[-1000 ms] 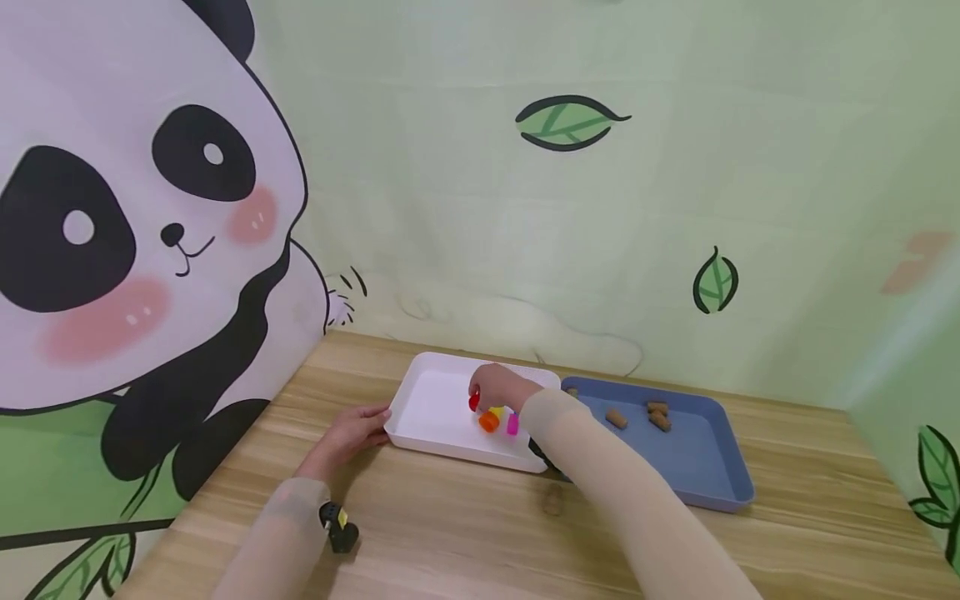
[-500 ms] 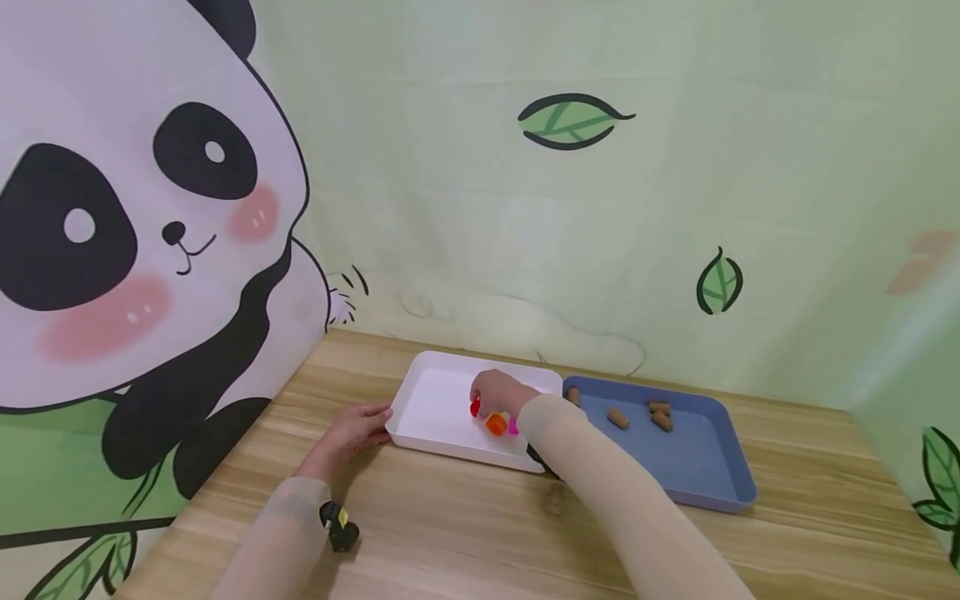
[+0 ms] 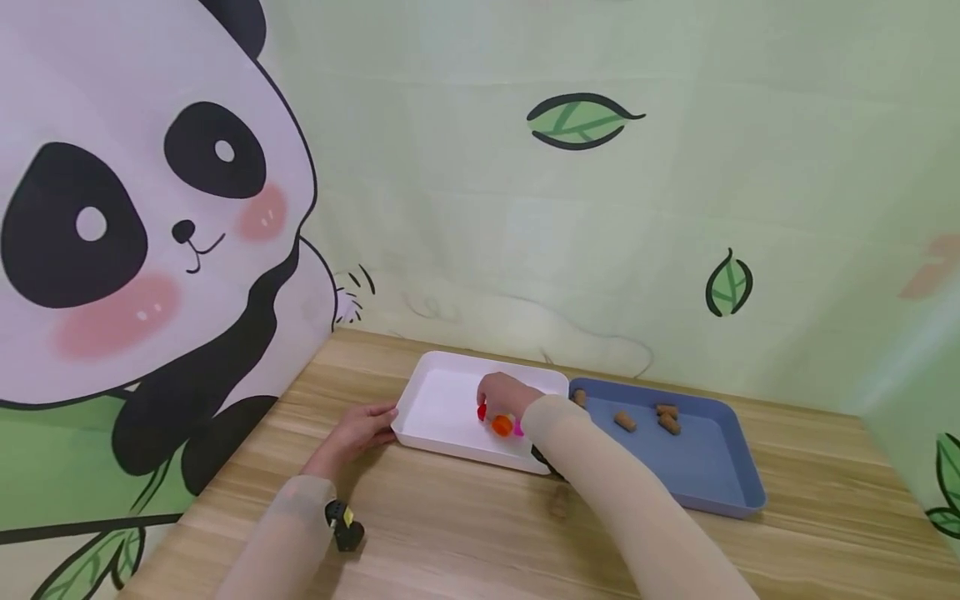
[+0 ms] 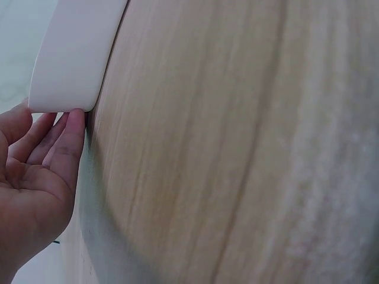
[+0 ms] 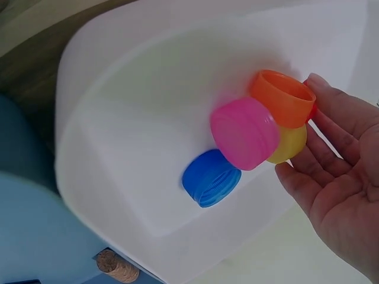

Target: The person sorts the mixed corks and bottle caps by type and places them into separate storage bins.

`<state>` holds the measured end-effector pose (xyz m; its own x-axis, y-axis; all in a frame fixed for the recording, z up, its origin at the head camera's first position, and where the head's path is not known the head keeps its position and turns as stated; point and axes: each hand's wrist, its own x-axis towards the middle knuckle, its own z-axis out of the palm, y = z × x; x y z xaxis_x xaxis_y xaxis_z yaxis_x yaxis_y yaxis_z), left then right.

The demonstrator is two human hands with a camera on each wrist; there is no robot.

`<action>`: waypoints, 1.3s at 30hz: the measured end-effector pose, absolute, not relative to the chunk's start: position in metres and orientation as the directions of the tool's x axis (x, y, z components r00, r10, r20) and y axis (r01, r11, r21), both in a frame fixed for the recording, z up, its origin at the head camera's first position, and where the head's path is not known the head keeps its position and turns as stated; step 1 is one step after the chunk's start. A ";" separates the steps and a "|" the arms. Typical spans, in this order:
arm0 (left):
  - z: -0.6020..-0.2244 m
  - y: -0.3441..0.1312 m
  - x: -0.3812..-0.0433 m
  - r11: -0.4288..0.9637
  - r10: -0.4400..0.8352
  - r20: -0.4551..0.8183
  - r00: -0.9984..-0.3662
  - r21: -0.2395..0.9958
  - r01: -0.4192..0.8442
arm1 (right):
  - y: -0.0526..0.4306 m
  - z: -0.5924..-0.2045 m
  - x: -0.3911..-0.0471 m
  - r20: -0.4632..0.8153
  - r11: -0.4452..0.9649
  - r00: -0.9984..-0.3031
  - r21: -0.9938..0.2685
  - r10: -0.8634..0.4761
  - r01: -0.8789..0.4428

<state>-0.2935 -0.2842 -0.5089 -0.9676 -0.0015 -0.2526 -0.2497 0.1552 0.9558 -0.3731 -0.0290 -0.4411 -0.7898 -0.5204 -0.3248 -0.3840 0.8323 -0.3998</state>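
A white tray lies on the wooden table. My left hand touches its left end, the extended fingertips right at the wall in the left wrist view. My right hand is over the tray, its fingers at a red bottle cap, pinching it. In the right wrist view the red cap is mostly hidden behind an orange bottle cap. A yellow cap sits under the orange one, with a pink cap and a blue cap beside them.
A blue tray stands against the white tray's right side, holding several corks. Behind the table rises a printed wall with a panda and leaves. Each wrist wears a black camera, such as the left one.
My right hand has moved slightly toward me and lower, the red cap with it. The orange cap has shifted a little right. My left hand stays at the tray's end.
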 end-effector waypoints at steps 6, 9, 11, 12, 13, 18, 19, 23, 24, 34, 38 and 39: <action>-0.509 -0.284 -0.297 0.152 0.001 -0.254 -0.967 0.956 -0.251 | -0.028 -0.440 -0.373 -0.336 0.836 -0.794 -0.414 -0.507 -0.359; -0.509 -0.284 -0.297 0.155 0.004 -0.254 -0.967 0.956 -0.250 | -0.027 -0.439 -0.373 -0.340 0.836 -0.793 -0.421 -0.505 -0.352; -0.508 -0.283 -0.296 0.157 0.003 -0.254 -0.967 0.955 -0.250 | -0.027 -0.439 -0.372 -0.341 0.836 -0.791 -0.417 -0.508 -0.357; -0.508 -0.283 -0.296 0.155 0.002 -0.255 -0.967 0.955 -0.251 | -0.026 -0.439 -0.372 -0.339 0.835 -0.790 -0.415 -0.510 -0.361; -0.508 -0.283 -0.296 0.154 0.001 -0.253 -0.968 0.956 -0.250 | -0.026 -0.439 -0.372 -0.337 0.834 -0.790 -0.414 -0.513 -0.365; -0.509 -0.282 -0.297 0.128 -0.004 -0.252 -0.968 0.960 -0.250 | -0.024 -0.440 -0.372 -0.324 0.825 -0.785 -0.413 -0.529 -0.386; -0.509 -0.282 -0.297 0.126 -0.002 -0.250 -0.968 0.961 -0.248 | -0.024 -0.440 -0.373 -0.323 0.825 -0.784 -0.412 -0.530 -0.387; -0.509 -0.284 -0.298 0.119 0.008 -0.243 -0.970 0.963 -0.240 | -0.023 -0.439 -0.374 -0.328 0.826 -0.784 -0.414 -0.527 -0.382; -0.509 -0.284 -0.297 0.117 0.009 -0.242 -0.970 0.964 -0.239 | -0.024 -0.439 -0.374 -0.332 0.827 -0.784 -0.417 -0.524 -0.376; -0.509 -0.285 -0.293 0.125 0.030 -0.219 -0.975 0.969 -0.214 | -0.027 -0.435 -0.375 -0.305 0.822 -0.772 -0.332 -0.558 -0.463; -0.509 -0.285 -0.293 0.124 0.024 -0.231 -0.973 0.966 -0.226 | -0.028 -0.426 -0.376 -0.290 0.816 -0.768 -0.306 -0.571 -0.491; -0.509 -0.285 -0.292 0.124 0.023 -0.234 -0.972 0.965 -0.229 | -0.028 -0.422 -0.377 -0.285 0.814 -0.769 -0.308 -0.572 -0.492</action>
<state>-0.2923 -0.2848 -0.5085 -0.9721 0.0230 -0.2335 -0.2290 0.1245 0.9654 -0.3767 -0.0281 -0.4222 -0.7688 -0.5724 -0.2851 -0.4919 0.8142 -0.3083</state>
